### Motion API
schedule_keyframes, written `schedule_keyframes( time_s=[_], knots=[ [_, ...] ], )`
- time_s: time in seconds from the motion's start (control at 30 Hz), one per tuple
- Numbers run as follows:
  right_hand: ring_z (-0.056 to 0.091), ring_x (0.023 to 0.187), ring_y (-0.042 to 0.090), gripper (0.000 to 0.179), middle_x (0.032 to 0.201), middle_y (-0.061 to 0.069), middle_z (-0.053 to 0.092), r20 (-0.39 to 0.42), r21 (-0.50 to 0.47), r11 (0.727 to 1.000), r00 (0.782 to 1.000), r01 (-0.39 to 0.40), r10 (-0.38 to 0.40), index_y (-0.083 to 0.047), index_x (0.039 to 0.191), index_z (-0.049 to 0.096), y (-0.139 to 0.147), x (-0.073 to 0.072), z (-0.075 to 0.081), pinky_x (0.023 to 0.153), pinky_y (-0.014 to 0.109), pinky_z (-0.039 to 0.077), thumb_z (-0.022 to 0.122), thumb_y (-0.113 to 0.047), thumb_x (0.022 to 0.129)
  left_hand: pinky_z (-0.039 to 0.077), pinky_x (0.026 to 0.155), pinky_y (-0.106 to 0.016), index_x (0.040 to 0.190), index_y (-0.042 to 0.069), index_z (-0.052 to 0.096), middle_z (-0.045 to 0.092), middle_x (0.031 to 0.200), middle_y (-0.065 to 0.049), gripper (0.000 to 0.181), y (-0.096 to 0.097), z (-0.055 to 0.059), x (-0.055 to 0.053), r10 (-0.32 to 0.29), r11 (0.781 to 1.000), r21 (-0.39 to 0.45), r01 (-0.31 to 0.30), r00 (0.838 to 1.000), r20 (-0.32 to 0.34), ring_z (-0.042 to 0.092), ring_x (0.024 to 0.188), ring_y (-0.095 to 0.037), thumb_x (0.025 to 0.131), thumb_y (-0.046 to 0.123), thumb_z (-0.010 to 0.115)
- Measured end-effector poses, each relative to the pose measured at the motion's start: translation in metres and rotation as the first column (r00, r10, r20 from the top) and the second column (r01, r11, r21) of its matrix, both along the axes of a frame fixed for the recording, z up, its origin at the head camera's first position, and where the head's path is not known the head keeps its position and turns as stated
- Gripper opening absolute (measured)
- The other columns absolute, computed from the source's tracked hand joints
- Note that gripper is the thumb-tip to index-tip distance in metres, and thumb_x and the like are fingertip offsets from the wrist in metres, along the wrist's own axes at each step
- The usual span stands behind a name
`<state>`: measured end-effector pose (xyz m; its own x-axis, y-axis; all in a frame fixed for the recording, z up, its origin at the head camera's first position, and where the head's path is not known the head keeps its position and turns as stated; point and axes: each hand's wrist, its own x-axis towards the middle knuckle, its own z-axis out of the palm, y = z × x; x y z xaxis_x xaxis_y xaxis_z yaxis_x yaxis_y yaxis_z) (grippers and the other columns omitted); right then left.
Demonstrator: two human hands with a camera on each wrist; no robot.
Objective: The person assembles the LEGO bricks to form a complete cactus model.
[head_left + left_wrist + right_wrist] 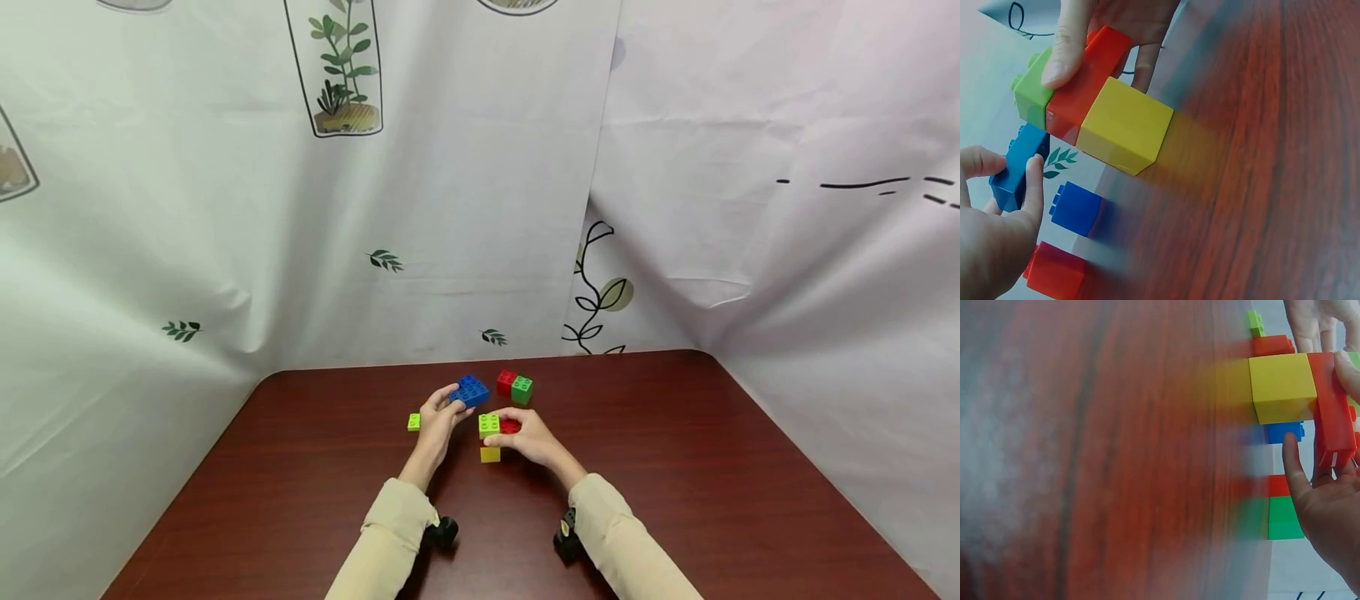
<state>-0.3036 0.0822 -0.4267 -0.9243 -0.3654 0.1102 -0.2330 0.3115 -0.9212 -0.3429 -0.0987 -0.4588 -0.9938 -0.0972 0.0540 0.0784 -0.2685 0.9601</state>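
My left hand pinches a long blue brick between thumb and fingers, its studs showing in the head view. To the right, my right hand grips a small stack of bricks. In that stack a lime green brick sits on one end of a long red brick, with a yellow brick under the red one. The thumb lies against the red and lime bricks in the left wrist view. The held blue brick stands apart from the stack, just behind it to the left.
Another blue brick stands on the table behind the held ones, with a red brick near it. A lime green brick lies left of my left hand. Farther back, a red brick stands beside a green brick. A printed curtain hangs behind the brown table.
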Motion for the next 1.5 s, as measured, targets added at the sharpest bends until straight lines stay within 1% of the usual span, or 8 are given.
schedule_keyframes(
  time_s=[0.23, 0.27, 0.4, 0.67, 0.9, 1.1, 1.23, 1.5],
  knots=[
    [0.061, 0.083, 0.013, 0.045, 0.109, 0.019, 0.068, -0.019, 0.019, 0.999, 0.999, 0.029, -0.029, 0.002, 0.123, 0.062, 0.002, -0.022, -0.032, 0.074, 0.022, 0.053, 0.075, -0.016, 0.084, 0.059, 0.083, -0.028, 0.132, -0.011, 0.050, 0.050, 0.132, -0.025, 0.041, -0.005, 0.001, 0.006, -0.008, 0.999, 0.045, 0.009, 1.000, -0.019, 0.064, 0.089, -0.014, 0.091, -0.007, 0.053],
    [0.061, 0.083, 0.013, 0.045, 0.109, 0.018, 0.068, -0.026, 0.022, 0.999, 0.999, 0.031, -0.030, 0.001, 0.123, 0.062, 0.002, -0.022, -0.033, 0.074, 0.022, 0.053, 0.076, -0.017, 0.084, 0.059, 0.082, -0.028, 0.132, -0.011, 0.050, 0.051, 0.130, -0.024, 0.041, -0.006, 0.002, 0.006, -0.009, 0.999, 0.051, 0.010, 1.000, -0.018, 0.064, 0.089, -0.013, 0.091, -0.007, 0.054],
    [0.062, 0.084, 0.014, 0.046, 0.109, 0.017, 0.068, -0.026, 0.015, 1.000, 0.999, 0.027, -0.027, 0.000, 0.123, 0.063, 0.002, -0.024, -0.034, 0.075, 0.023, 0.054, 0.077, -0.020, 0.084, 0.059, 0.083, -0.029, 0.132, -0.012, 0.049, 0.052, 0.129, -0.024, 0.042, -0.009, 0.004, 0.009, -0.025, 0.998, 0.049, 0.027, 0.999, -0.029, 0.065, 0.086, -0.011, 0.091, -0.006, 0.057],
    [0.062, 0.080, 0.010, 0.056, 0.103, 0.012, 0.069, -0.072, -0.008, 1.000, 0.997, -0.005, 0.004, 0.000, 0.120, 0.064, 0.005, -0.023, -0.036, 0.074, 0.023, 0.055, 0.078, -0.038, 0.081, 0.059, 0.084, -0.029, 0.132, -0.014, 0.046, 0.050, 0.133, -0.028, 0.043, -0.011, 0.007, 0.016, -0.058, 0.998, 0.021, 0.059, 0.998, -0.023, 0.066, 0.085, -0.009, 0.093, -0.002, 0.059],
    [0.063, 0.084, 0.015, 0.048, 0.109, 0.016, 0.068, 0.008, 0.007, 0.999, 0.999, 0.035, -0.035, -0.002, 0.122, 0.064, 0.002, -0.024, -0.036, 0.077, 0.025, 0.056, 0.078, -0.025, 0.083, 0.058, 0.084, -0.026, 0.133, -0.010, 0.049, 0.054, 0.131, -0.025, 0.045, -0.011, 0.010, 0.020, -0.065, 0.998, -0.026, 0.065, 0.998, -0.004, 0.067, 0.088, -0.011, 0.092, 0.002, 0.062],
    [0.063, 0.084, 0.014, 0.047, 0.109, 0.013, 0.069, 0.021, 0.014, 0.999, 0.998, 0.051, -0.051, -0.003, 0.123, 0.064, 0.002, -0.025, -0.035, 0.078, 0.026, 0.056, 0.077, -0.023, 0.083, 0.059, 0.082, -0.025, 0.130, -0.009, 0.051, 0.057, 0.125, -0.027, 0.043, -0.012, 0.011, 0.022, -0.057, 0.991, -0.120, 0.055, 0.998, -0.017, 0.069, 0.091, -0.020, 0.091, 0.004, 0.065],
    [0.063, 0.083, 0.013, 0.048, 0.108, 0.014, 0.069, 0.020, 0.004, 0.999, 0.999, 0.046, -0.047, -0.003, 0.123, 0.064, 0.002, -0.025, -0.034, 0.078, 0.026, 0.056, 0.077, -0.024, 0.083, 0.058, 0.083, -0.027, 0.130, -0.009, 0.052, 0.058, 0.124, -0.027, 0.043, -0.013, 0.011, 0.022, -0.055, 0.989, -0.138, 0.053, 0.998, -0.013, 0.070, 0.094, -0.025, 0.091, 0.005, 0.065],
    [0.063, 0.084, 0.012, 0.049, 0.109, 0.017, 0.069, 0.019, 0.003, 1.000, 1.000, 0.025, -0.025, 0.000, 0.124, 0.062, 0.004, -0.024, -0.035, 0.077, 0.023, 0.056, 0.076, -0.025, 0.084, 0.058, 0.087, -0.032, 0.130, -0.008, 0.053, 0.059, 0.123, -0.027, 0.044, -0.015, 0.012, 0.027, -0.046, 0.986, -0.162, 0.042, 0.999, -0.023, 0.069, 0.084, -0.012, 0.091, 0.007, 0.066]
  ],
)
